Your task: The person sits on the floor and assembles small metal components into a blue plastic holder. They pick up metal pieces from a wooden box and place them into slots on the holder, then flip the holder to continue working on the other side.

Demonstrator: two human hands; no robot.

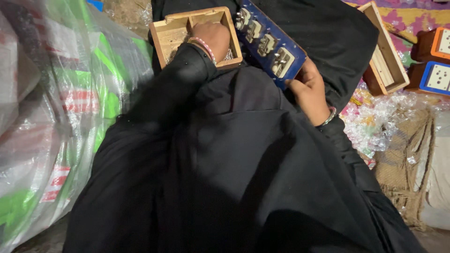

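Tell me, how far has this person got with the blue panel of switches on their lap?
Already on: the long blue panel shows four pale switch units seated in a row. In hand: the right hand grips the panel's near end, while the left hand reaches into a small wooden tray of tiny metal parts. Left: an open wooden box lies beside, with no panel on it.
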